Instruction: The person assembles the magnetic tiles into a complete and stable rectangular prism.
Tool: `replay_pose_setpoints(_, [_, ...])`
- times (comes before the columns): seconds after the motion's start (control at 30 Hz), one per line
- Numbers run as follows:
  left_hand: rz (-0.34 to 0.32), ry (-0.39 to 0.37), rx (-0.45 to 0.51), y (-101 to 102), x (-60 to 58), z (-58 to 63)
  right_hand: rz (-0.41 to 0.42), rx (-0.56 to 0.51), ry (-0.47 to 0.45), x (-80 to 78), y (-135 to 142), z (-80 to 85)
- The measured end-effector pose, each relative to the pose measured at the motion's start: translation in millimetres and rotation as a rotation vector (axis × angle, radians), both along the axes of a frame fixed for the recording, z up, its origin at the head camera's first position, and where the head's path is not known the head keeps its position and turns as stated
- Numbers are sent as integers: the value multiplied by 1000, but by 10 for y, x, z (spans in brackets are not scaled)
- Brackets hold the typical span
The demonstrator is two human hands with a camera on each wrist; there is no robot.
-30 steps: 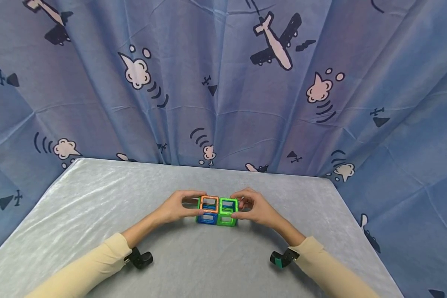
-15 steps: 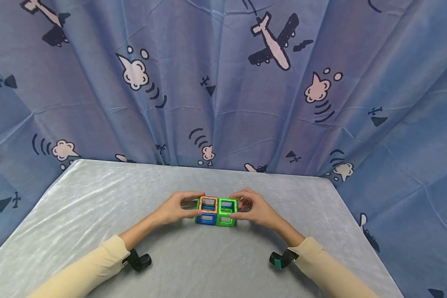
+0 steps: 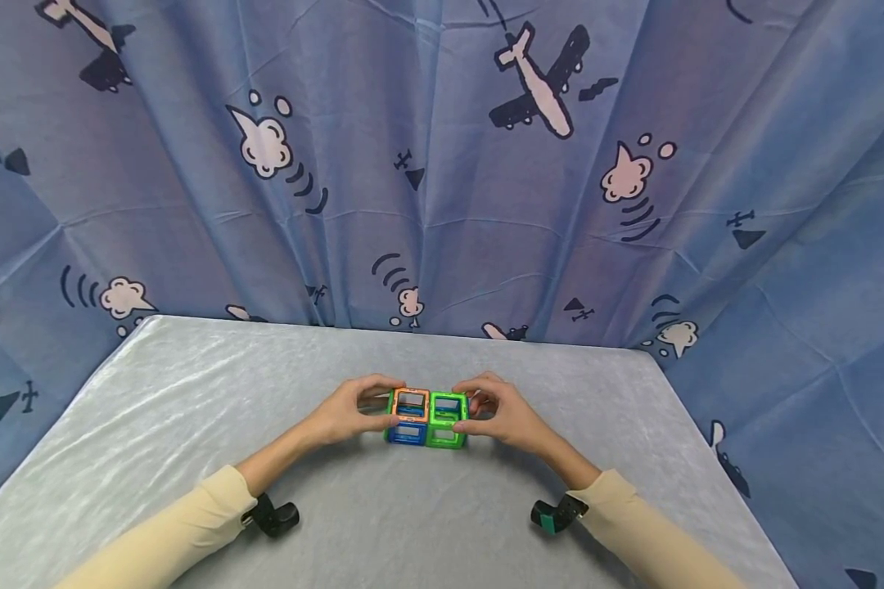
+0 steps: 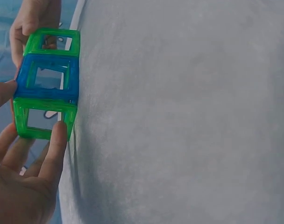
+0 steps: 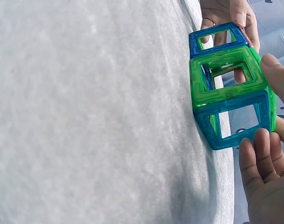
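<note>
Two hollow cubes of see-through magnetic tiles stand side by side on the cloth, joined face to face. The left cube has an orange top tile (image 3: 411,391), a blue front tile (image 4: 73,77) and a green outer side (image 4: 32,133). On the right cube, the top and the front tile (image 5: 200,95) are green, the outer side tile (image 5: 205,122) blue. My left hand (image 3: 342,411) grips the left cube, thumb at the front and fingers around the back and side. Likewise my right hand (image 3: 508,413) holds the right cube between thumb and fingers.
Pale grey cloth (image 3: 412,523) covers the table. Behind it hangs a blue curtain (image 3: 471,188) printed with planes and clouds. Black wrist cameras (image 3: 276,517) sit on both forearms, close above the cloth.
</note>
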State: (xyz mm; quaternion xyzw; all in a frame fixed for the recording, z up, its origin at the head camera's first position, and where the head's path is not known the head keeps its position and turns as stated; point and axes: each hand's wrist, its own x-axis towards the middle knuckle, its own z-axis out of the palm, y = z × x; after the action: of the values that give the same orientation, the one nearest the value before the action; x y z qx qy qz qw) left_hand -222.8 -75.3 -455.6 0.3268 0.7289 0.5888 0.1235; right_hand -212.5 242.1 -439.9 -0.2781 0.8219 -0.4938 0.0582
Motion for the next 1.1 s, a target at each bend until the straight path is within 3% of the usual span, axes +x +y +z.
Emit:
replay_pose_setpoints(0.27, [31, -24, -24, 4, 12, 22, -3, 13, 2, 8, -5, -1])
replay_pose_setpoints(1.1, [19, -43, -21, -6, -3, 29, -33, 22, 3, 9, -13, -10])
